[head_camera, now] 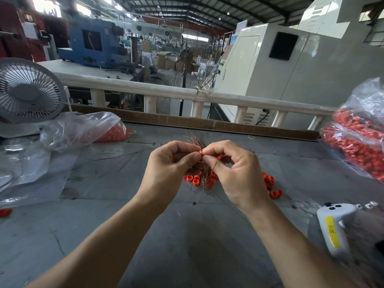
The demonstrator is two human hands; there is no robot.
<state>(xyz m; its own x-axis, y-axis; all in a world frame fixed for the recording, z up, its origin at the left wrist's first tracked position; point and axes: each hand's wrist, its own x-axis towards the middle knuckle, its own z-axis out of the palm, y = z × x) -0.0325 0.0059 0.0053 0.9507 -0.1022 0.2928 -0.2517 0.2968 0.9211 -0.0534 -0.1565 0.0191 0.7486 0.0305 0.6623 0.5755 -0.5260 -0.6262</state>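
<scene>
Tabletop (187, 235): grey and scuffed, with a brown raised strip along its far edge; everything below sits on it.
Railing (228, 98): pale, just past the far edge, with factory machines behind it.
Full bags (357, 146): clear plastic, packed with red caps, piled at the right edge.
Desk fan (29, 92): white, standing at the far left corner.
Slack bag (83, 129): clear, just beside the fan near the far edge, with a small heap of red caps in its right end.
Left hand (168, 169): raised over the middle of the tabletop, fingers curled, thumb and forefinger pinching the red cap.
Right hand (239, 173): touching the left at the fingertips, thumb and forefinger closed on the same cap, the other fingers bent; whether a wire is also in the pinch I cannot tell.
White handheld device (334, 227): lying near the right edge, with a yellow label.
Copper wire bundle (195, 140): thin strands fanned out under and behind the hands, mid-table.
Loose caps (194, 179): red, scattered among the wires below the hands and to their right.
Red cap (200, 152): held between both hands' fingertips, above the bundle.
Stray cap (5, 212): alone at the left edge.
</scene>
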